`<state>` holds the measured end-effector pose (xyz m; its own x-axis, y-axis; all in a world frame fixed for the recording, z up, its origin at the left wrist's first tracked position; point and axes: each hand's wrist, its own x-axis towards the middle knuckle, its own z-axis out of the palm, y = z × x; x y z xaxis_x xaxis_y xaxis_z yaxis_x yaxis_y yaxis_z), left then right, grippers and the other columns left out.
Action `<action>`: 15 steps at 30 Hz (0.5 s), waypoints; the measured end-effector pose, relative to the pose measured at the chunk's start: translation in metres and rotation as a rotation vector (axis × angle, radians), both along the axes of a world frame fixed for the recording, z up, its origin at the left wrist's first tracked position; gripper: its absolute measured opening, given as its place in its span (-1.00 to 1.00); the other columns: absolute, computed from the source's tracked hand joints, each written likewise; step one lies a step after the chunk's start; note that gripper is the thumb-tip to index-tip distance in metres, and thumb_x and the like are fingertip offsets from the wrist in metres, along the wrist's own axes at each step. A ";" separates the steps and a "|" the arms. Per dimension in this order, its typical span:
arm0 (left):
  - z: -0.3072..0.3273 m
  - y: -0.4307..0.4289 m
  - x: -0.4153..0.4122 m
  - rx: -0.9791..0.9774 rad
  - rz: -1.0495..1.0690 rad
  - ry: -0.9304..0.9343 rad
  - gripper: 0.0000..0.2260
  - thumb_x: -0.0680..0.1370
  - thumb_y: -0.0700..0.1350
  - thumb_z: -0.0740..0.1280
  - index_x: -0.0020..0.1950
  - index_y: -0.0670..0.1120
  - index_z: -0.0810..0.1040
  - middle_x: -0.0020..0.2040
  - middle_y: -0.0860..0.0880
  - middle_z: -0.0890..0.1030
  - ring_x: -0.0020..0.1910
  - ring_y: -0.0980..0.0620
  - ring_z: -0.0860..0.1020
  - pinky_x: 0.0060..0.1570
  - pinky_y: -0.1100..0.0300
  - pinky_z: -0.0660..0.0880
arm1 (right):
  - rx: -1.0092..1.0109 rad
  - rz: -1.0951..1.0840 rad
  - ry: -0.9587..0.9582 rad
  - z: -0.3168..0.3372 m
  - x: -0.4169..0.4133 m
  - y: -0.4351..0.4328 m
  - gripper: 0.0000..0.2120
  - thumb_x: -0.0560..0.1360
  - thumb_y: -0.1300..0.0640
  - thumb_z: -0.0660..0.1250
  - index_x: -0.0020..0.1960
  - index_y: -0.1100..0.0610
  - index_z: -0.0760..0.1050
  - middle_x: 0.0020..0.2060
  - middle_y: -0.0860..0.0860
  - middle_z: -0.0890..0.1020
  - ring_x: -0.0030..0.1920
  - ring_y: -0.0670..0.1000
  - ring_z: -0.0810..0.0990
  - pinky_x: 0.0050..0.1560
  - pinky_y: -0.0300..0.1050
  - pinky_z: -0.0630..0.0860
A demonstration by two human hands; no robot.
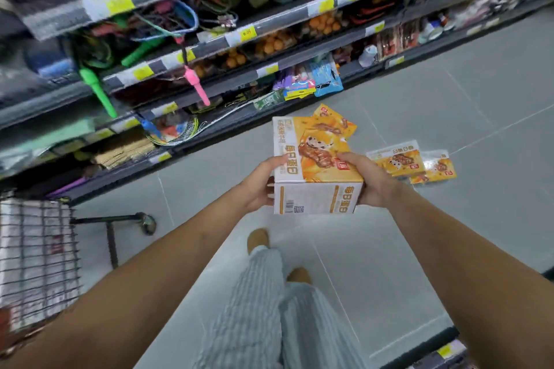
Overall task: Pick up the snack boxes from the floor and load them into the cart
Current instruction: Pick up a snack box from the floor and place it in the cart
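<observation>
Orange-white snack box (314, 165) held in air, printed top up. Second box (395, 160), third box (439, 171) flat on floor (449, 99), touching. Wire cart (39, 249) far left.

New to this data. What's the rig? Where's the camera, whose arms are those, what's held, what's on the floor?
There is no robot. A person wears one wide-angle camera on the head, looking forward and down, so the two bare arms are the person's own. This is the only view. The left hand and right hand grip a white and orange snack box from opposite sides, above the grey tiled floor. Two matching boxes lie flat on the floor beyond the right hand. Another orange pack shows behind the held box; I cannot tell what it rests on. The wire cart stands at the left edge, near the store shelves. Below are the person's trousers and shoes.
</observation>
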<state>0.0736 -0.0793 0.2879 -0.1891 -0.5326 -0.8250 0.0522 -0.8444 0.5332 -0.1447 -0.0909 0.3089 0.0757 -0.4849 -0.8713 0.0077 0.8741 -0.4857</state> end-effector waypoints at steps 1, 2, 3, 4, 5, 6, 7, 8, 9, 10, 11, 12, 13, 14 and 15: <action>0.008 0.006 0.015 -0.026 0.024 -0.017 -0.82 0.56 0.11 0.21 0.00 0.05 0.52 0.01 -0.06 0.59 -0.02 -0.04 0.53 -0.01 0.07 0.45 | 0.002 0.032 0.008 0.006 0.016 0.000 -0.74 0.53 -0.13 0.28 -0.12 0.05 0.55 -0.30 0.04 0.70 -0.14 0.09 0.63 0.12 0.08 0.49; 0.016 0.011 0.030 -0.046 0.050 -0.030 -0.82 0.55 0.11 0.21 -0.01 0.05 0.52 -0.01 -0.05 0.60 -0.04 -0.03 0.53 -0.03 0.09 0.45 | -0.004 0.067 0.012 0.012 0.032 -0.001 -0.72 0.52 -0.17 0.28 -0.12 0.04 0.55 -0.29 0.04 0.70 -0.13 0.09 0.63 0.12 0.08 0.49; 0.023 0.017 0.045 -0.063 0.084 -0.034 -0.81 0.53 0.12 0.23 0.01 0.05 0.52 0.01 -0.05 0.61 -0.03 -0.03 0.53 -0.02 0.09 0.46 | -0.013 0.113 0.022 0.017 0.049 -0.001 -0.71 0.50 -0.20 0.29 -0.10 0.03 0.55 -0.24 0.05 0.70 -0.11 0.09 0.63 0.15 0.10 0.49; 0.029 0.022 0.062 -0.084 0.125 -0.041 -0.75 0.49 0.14 0.26 0.06 0.04 0.53 0.08 -0.07 0.63 0.01 -0.05 0.54 0.04 0.07 0.47 | -0.029 0.159 0.033 0.022 0.067 -0.001 -0.69 0.50 -0.23 0.29 -0.07 0.01 0.55 -0.19 0.05 0.69 -0.09 0.10 0.63 0.16 0.12 0.50; 0.034 0.029 0.080 -0.101 0.176 -0.044 -0.69 0.45 0.14 0.28 0.12 0.04 0.53 0.16 -0.10 0.62 0.06 -0.08 0.54 0.15 0.03 0.46 | -0.049 0.211 0.049 0.026 0.087 -0.001 -0.68 0.49 -0.24 0.28 -0.03 0.00 0.55 -0.15 0.06 0.68 -0.07 0.10 0.64 0.15 0.13 0.51; 0.038 0.035 0.097 -0.114 0.231 -0.052 -0.67 0.44 0.13 0.29 0.15 0.03 0.53 0.21 -0.12 0.61 0.09 -0.09 0.54 0.26 -0.02 0.42 | -0.069 0.249 0.062 0.029 0.106 -0.002 -0.68 0.50 -0.24 0.28 0.00 0.00 0.55 -0.13 0.06 0.68 -0.05 0.10 0.64 0.12 0.12 0.52; 0.043 0.041 0.113 -0.129 0.293 -0.058 -0.68 0.46 0.10 0.29 0.16 0.03 0.54 0.21 -0.12 0.62 0.10 -0.10 0.54 0.32 -0.06 0.38 | -0.092 0.287 0.064 0.034 0.127 -0.001 -0.68 0.50 -0.24 0.27 0.01 0.00 0.55 -0.12 0.06 0.69 -0.06 0.10 0.65 0.09 0.11 0.53; 0.046 0.051 0.137 -0.150 0.357 -0.067 -0.69 0.48 0.08 0.29 0.18 0.01 0.53 0.18 -0.11 0.63 0.09 -0.11 0.55 0.34 -0.08 0.37 | -0.112 0.326 0.058 0.037 0.155 0.002 -0.69 0.51 -0.23 0.27 0.00 0.00 0.55 -0.13 0.06 0.69 -0.06 0.10 0.65 0.08 0.10 0.53; 0.048 0.059 0.157 -0.172 0.411 -0.075 -0.65 0.48 0.06 0.30 0.23 -0.02 0.51 0.15 -0.11 0.64 0.07 -0.11 0.57 0.31 -0.07 0.40 | -0.130 0.358 0.053 0.039 0.179 0.005 -0.69 0.52 -0.23 0.26 -0.01 0.00 0.55 -0.12 0.07 0.69 -0.07 0.09 0.65 0.07 0.09 0.52; 0.051 0.066 0.174 -0.188 0.463 -0.069 -0.60 0.49 0.04 0.31 0.29 -0.05 0.48 0.12 -0.11 0.65 0.01 -0.10 0.59 0.23 -0.02 0.46 | -0.141 0.379 0.043 0.040 0.198 0.007 -0.69 0.52 -0.23 0.26 -0.02 0.00 0.55 -0.11 0.06 0.69 -0.07 0.09 0.65 0.07 0.08 0.52; 0.056 0.075 0.193 -0.199 0.517 -0.052 -0.58 0.50 0.01 0.31 0.33 -0.09 0.45 0.10 -0.12 0.65 -0.05 -0.09 0.61 0.10 0.04 0.51 | -0.142 0.395 0.017 0.041 0.220 0.011 -0.69 0.52 -0.24 0.25 -0.01 -0.01 0.55 -0.10 0.06 0.69 -0.06 0.08 0.65 0.06 0.08 0.52; 0.057 0.082 0.213 -0.210 0.570 -0.036 -0.59 0.53 -0.02 0.29 0.35 -0.11 0.43 0.08 -0.13 0.65 -0.10 -0.08 0.62 -0.01 0.07 0.52 | -0.145 0.418 -0.008 0.041 0.242 0.015 -0.68 0.51 -0.24 0.25 0.00 -0.01 0.56 -0.09 0.05 0.70 -0.05 0.08 0.65 0.05 0.07 0.52; 0.058 0.093 0.244 -0.217 0.626 -0.038 -0.61 0.54 -0.04 0.29 0.34 -0.13 0.44 0.05 -0.13 0.65 -0.13 -0.08 0.62 -0.05 0.07 0.53 | -0.137 0.450 -0.037 0.039 0.273 0.022 -0.66 0.50 -0.26 0.26 0.03 -0.01 0.56 -0.06 0.04 0.70 -0.03 0.08 0.64 0.04 0.07 0.52; 0.062 0.099 0.259 -0.234 0.650 -0.034 -0.60 0.52 -0.03 0.30 0.32 -0.15 0.46 0.03 -0.14 0.66 -0.13 -0.09 0.62 -0.02 0.04 0.53 | -0.120 0.462 -0.062 0.039 0.290 0.025 -0.64 0.49 -0.27 0.27 0.06 -0.02 0.56 -0.04 0.05 0.70 0.01 0.09 0.64 0.05 0.09 0.52; 0.066 0.111 0.290 -0.241 0.678 -0.057 -0.55 0.46 0.00 0.34 0.31 -0.15 0.48 0.04 -0.14 0.66 -0.08 -0.12 0.62 0.07 -0.01 0.52 | -0.086 0.481 -0.089 0.038 0.323 0.034 -0.63 0.48 -0.27 0.28 0.07 -0.02 0.56 -0.02 0.05 0.70 0.03 0.11 0.63 0.09 0.12 0.51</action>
